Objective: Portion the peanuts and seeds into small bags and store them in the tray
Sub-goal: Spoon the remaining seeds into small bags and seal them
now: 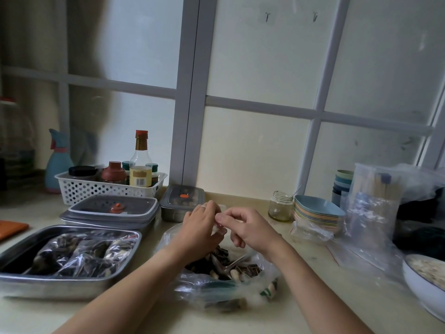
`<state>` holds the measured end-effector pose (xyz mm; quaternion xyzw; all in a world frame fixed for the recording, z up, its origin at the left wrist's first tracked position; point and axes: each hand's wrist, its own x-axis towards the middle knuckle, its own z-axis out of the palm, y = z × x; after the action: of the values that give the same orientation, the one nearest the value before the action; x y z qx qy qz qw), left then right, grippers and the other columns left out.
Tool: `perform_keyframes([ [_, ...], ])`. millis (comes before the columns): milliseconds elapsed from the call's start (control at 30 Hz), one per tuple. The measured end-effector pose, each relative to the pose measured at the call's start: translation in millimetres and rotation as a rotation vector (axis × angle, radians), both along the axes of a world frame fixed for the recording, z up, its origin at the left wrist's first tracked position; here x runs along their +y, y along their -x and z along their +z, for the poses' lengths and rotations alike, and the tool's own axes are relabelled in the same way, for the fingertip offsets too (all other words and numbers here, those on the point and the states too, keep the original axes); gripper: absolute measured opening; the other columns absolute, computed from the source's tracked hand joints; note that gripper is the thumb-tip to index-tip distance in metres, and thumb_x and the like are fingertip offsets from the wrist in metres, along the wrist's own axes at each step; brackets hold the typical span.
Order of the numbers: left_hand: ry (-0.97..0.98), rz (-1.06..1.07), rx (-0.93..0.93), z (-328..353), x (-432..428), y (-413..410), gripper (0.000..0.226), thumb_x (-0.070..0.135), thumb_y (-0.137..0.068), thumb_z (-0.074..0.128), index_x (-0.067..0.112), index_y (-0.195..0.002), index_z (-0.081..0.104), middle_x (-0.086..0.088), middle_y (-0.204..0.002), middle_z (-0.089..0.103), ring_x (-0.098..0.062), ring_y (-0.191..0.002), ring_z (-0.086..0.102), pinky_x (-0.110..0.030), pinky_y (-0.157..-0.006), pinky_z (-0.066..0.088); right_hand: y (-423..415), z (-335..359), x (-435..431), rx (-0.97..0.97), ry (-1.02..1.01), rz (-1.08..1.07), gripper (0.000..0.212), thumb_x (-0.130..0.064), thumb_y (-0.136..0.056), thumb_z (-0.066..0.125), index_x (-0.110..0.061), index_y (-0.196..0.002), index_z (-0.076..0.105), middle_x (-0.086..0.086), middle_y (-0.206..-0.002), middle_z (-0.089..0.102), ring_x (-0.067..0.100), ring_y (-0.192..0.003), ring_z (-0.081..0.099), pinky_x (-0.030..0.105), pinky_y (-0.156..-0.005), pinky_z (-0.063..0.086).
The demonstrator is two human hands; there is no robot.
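A large clear plastic bag of peanuts and dark seeds lies open on the counter in front of me, with a metal spoon resting in it. Above it, my left hand and my right hand meet and both pinch the top of a small clear bag, most of which is hidden behind my fingers. To the left stands a steel tray holding several filled small bags.
Two lidded steel containers sit behind the tray, with a white basket of bottles further back. On the right are a glass jar, stacked coloured dishes, loose plastic bags and a white bowl.
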<state>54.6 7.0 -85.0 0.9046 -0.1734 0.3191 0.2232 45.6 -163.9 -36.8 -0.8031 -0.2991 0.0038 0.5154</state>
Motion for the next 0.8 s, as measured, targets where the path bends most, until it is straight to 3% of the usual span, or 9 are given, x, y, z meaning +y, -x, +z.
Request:
perform_keyframes([
  [200,0.001,0.008,0.051,3,0,1,0.03,0.028,-0.088,0.062,0.019,-0.109,0.043,0.006,-0.104,0.051,-0.018,-0.1,0.046,-0.035,-0.078,0.031,1,0,-3,-0.01,0.088,0.044,0.011,-0.032,-0.095,0.073,-0.024,-0.1,0.078,0.002,-0.098,0.074,0.019,-0.062,0.054,0.027,-0.059,0.044],
  [367,0.117,-0.045,0.056,6,6,3,0.047,0.059,-0.072,0.051,0.023,-0.102,0.047,0.012,-0.093,0.057,-0.013,-0.089,0.052,-0.035,-0.075,0.04,1,1,-10,-0.097,0.178,0.02,0.024,-0.042,-0.095,0.071,-0.044,-0.119,0.07,-0.011,-0.111,0.069,0.004,-0.055,0.055,0.023,-0.061,0.048],
  [467,0.139,-0.093,0.07,10,6,8,0.05,0.065,-0.074,0.054,0.022,-0.099,0.051,0.014,-0.088,0.06,-0.01,-0.084,0.057,-0.035,-0.074,0.049,-2,4,-17,-0.199,0.246,-0.012,0.027,-0.045,-0.097,0.067,-0.047,-0.124,0.066,-0.01,-0.11,0.068,-0.005,-0.06,0.055,0.018,-0.069,0.043],
  [533,0.146,-0.116,0.084,14,4,12,0.046,0.064,-0.079,0.052,0.021,-0.095,0.054,0.011,-0.085,0.062,-0.01,-0.08,0.059,-0.038,-0.072,0.051,-1,5,-20,-0.197,0.265,0.015,0.023,-0.048,-0.099,0.064,-0.047,-0.121,0.066,-0.01,-0.108,0.069,0.0,-0.06,0.053,0.02,-0.067,0.045],
  [633,0.157,-0.119,0.085,16,3,16,0.043,0.06,-0.088,0.055,0.017,-0.091,0.058,0.007,-0.079,0.063,-0.012,-0.073,0.059,-0.041,-0.069,0.051,2,9,-23,-0.115,0.206,0.033,0.023,-0.056,-0.1,0.056,-0.044,-0.114,0.07,-0.012,-0.089,0.072,0.011,-0.057,0.056,0.026,-0.063,0.051],
  [700,0.176,-0.093,0.084,17,5,18,0.032,0.05,-0.094,0.062,0.018,-0.092,0.06,0.006,-0.08,0.065,-0.012,-0.074,0.059,-0.039,-0.071,0.051,-4,12,-27,-0.115,0.1,-0.102,0.028,-0.06,-0.1,0.052,-0.041,-0.104,0.073,-0.01,-0.091,0.074,0.014,-0.062,0.063,0.033,-0.069,0.056],
  [800,0.202,-0.069,0.061,19,9,22,0.022,0.042,-0.095,0.066,0.02,-0.093,0.061,0.008,-0.082,0.067,-0.009,-0.076,0.061,-0.033,-0.072,0.052,-36,2,-47,-0.14,0.111,-0.552,0.019,-0.04,-0.099,0.059,-0.025,-0.092,0.068,-0.004,-0.091,0.071,0.021,-0.083,0.069,0.037,-0.077,0.054],
])
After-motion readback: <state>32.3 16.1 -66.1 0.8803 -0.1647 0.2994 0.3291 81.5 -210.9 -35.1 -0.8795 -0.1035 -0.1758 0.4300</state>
